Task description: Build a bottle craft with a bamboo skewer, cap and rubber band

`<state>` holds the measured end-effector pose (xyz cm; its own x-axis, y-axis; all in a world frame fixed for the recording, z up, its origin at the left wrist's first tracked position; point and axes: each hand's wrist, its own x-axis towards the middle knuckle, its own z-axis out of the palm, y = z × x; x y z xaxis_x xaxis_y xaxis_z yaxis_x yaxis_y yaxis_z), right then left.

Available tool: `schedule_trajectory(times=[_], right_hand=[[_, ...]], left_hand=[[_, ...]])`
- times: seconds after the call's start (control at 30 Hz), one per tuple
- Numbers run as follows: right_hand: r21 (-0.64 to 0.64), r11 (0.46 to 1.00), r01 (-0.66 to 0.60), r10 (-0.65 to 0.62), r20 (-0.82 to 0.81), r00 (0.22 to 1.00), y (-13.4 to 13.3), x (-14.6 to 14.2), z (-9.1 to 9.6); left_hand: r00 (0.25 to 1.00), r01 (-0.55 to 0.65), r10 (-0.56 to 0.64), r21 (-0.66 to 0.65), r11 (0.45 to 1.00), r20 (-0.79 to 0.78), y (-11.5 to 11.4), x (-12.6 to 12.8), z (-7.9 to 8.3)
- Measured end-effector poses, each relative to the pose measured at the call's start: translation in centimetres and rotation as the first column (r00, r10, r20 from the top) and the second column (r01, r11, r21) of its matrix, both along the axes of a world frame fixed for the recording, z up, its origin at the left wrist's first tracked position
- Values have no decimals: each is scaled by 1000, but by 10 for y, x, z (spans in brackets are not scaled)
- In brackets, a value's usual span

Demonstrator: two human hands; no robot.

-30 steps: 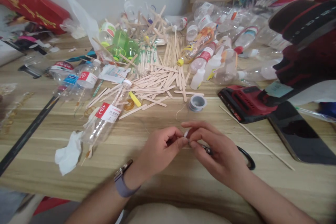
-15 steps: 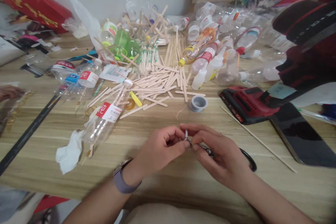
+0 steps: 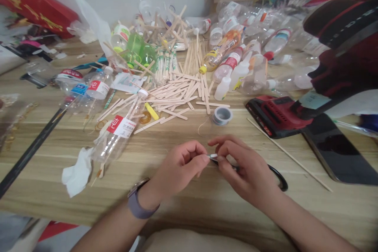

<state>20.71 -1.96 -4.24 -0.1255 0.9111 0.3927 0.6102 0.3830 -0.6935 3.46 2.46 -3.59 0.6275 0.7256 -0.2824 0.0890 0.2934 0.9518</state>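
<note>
My left hand (image 3: 178,167) and my right hand (image 3: 245,167) meet low over the wooden table (image 3: 183,208), each pinching one end of a small white piece (image 3: 213,156) between thumb and fingertips. Black-handled scissors (image 3: 277,177) lie under my right hand, only a handle loop and a bit of blade showing. A small spool of thin wire (image 3: 222,115) sits just beyond my fingers, with a loose strand curling toward them. On my left wrist is a watch with a purple strap (image 3: 137,204).
Flat wooden sticks (image 3: 177,92) lie heaped mid-table among several empty plastic bottles (image 3: 118,128). Right: a red and black power tool (image 3: 274,114), a dark phone (image 3: 336,151), a long thin skewer (image 3: 291,155). Left: crumpled tissue (image 3: 77,171), a long black bar (image 3: 29,151).
My fingers have turned the small white piece from upright to lying flat between the two pinches. A hand that showed at the far left edge half a second ago is gone.
</note>
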Motion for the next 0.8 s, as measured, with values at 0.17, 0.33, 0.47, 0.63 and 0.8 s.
schedule_trajectory(times=[0.17, 0.33, 0.47, 0.63, 0.8], right_hand=[[191, 979, 68, -95, 137, 986, -4, -4, -8], [312, 950, 24, -126, 313, 941, -9, -6, -13], [292, 956, 23, -124, 332, 935, -9, -5, -13], [253, 967, 43, -120, 295, 948, -8, -5, -12], [336, 942, 11, -141, 365, 920, -6, -8, -10]], left_hand=[[992, -28, 44, -136, 990, 116, -1, 1, -6], [980, -32, 82, -259, 965, 184, -1, 3, -10], [974, -31, 91, -273, 962, 208, -1, 4, -12], [977, -61, 111, -256, 965, 185, -4, 6, -11], [971, -60, 119, -275, 960, 205, -7, 8, -10]])
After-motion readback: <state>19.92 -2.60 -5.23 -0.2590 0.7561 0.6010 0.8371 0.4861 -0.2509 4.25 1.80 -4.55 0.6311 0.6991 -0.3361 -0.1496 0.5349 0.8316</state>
